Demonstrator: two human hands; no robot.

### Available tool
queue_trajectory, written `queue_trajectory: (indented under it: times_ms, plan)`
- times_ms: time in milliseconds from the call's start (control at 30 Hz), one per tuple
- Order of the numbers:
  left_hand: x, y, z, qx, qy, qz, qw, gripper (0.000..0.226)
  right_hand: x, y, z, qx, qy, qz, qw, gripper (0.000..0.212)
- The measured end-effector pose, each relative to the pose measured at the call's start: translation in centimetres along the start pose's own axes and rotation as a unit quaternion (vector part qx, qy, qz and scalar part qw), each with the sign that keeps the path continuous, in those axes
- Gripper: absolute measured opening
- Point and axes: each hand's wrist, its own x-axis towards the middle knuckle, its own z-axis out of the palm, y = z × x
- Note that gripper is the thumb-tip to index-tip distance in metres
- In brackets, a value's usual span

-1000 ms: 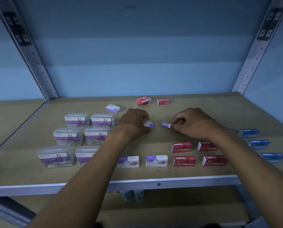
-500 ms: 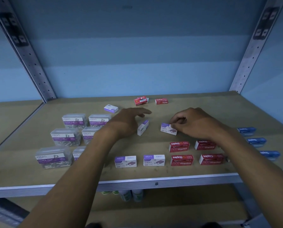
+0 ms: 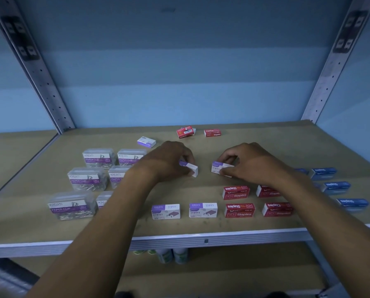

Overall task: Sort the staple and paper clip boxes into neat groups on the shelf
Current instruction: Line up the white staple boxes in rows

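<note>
My left hand (image 3: 169,161) pinches a purple-and-white staple box (image 3: 190,168) at mid-shelf. My right hand (image 3: 247,163) holds another purple-and-white staple box (image 3: 218,168) just to its right. Two more such boxes (image 3: 165,211) (image 3: 203,210) stand in a row near the front edge. Red staple boxes (image 3: 239,210) form a block right of them, partly under my right arm. Clear paper clip boxes (image 3: 71,206) sit in rows at the left. Blue staple boxes (image 3: 336,187) line the right side.
At the back lie a loose purple-and-white box (image 3: 146,141) and two red boxes (image 3: 185,132) (image 3: 212,132). The wooden shelf (image 3: 201,227) has a metal front edge and perforated uprights (image 3: 48,87). Bottles (image 3: 172,255) stand on the lower shelf.
My left hand has closed on the left purple-and-white box, which it had let go of half a second ago. My right hand keeps its box, now turned face up.
</note>
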Motion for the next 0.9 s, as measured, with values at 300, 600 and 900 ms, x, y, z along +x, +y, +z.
queue_trajectory:
  times_ms: [300,600,900]
  plan:
    - [-0.9,-0.6,-0.9,0.011,0.006,0.008,1.0,0.019,0.2,-1.2,0.4,-0.023,-0.001,-0.021,1.0,0.017]
    - [-3.7,-0.8,-2.3,0.057,0.004,0.025,0.998,0.016,-1.4,-3.9,0.5,-0.034,-0.024,-0.096,0.995,0.014]
    - [-5.2,-0.7,-2.2,0.068,-0.026,0.015,0.997,0.017,-2.3,-5.1,1.0,-0.039,-0.08,-0.121,0.989,0.015]
